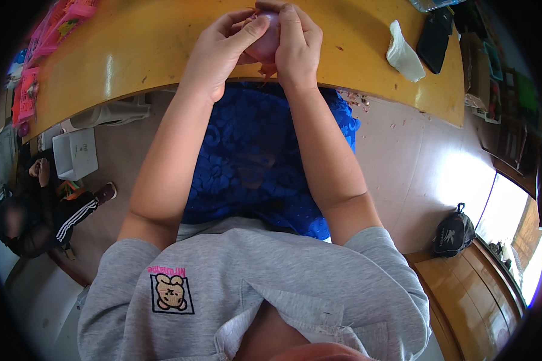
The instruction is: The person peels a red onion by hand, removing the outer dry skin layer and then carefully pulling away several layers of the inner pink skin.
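Both my hands meet around a purplish-pink onion point(264, 43) above the near edge of the yellow wooden table point(135, 45). My left hand point(223, 49) holds it from the left, the thumb pressed on its upper part. On the other side my right hand point(298, 45) wraps it with bent fingers. Loose reddish skin point(267, 71) hangs below the onion, between the wrists. My fingertips behind the onion are partly hidden. A blue patterned cloth point(253, 162) covers my lap.
A white cloth point(404, 54) and a black phone point(433, 43) lie at the table's right. Pink plastic baskets point(27, 92) line its left end. Skin scraps point(359, 100) litter the floor. A person in black point(22, 221) sits far left near a white bin point(76, 153). A black bag point(454, 232) stands right.
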The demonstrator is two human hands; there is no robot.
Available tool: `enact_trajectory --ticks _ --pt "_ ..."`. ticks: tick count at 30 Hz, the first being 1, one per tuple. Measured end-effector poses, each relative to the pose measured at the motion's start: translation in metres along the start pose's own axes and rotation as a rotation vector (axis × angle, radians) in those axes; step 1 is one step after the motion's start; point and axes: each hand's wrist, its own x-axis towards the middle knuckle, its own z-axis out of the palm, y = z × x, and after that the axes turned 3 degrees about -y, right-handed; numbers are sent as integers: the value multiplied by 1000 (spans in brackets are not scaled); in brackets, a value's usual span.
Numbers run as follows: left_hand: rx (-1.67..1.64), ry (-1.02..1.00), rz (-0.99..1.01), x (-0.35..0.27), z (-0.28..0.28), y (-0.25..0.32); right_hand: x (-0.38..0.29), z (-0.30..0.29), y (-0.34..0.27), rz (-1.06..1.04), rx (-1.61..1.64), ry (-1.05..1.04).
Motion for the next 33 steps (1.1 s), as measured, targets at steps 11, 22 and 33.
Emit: enact_trajectory --ticks 11,22,33 --pt "-615 -224 -141 -2 -9 -5 2 0 -13 238 285 -118" --pt "-895 -159 -95 -3 -31 -32 5 5 3 -2 225 -157" --pt "-956 97 -96 8 -25 -51 -6 18 9 -338 -493 -288"
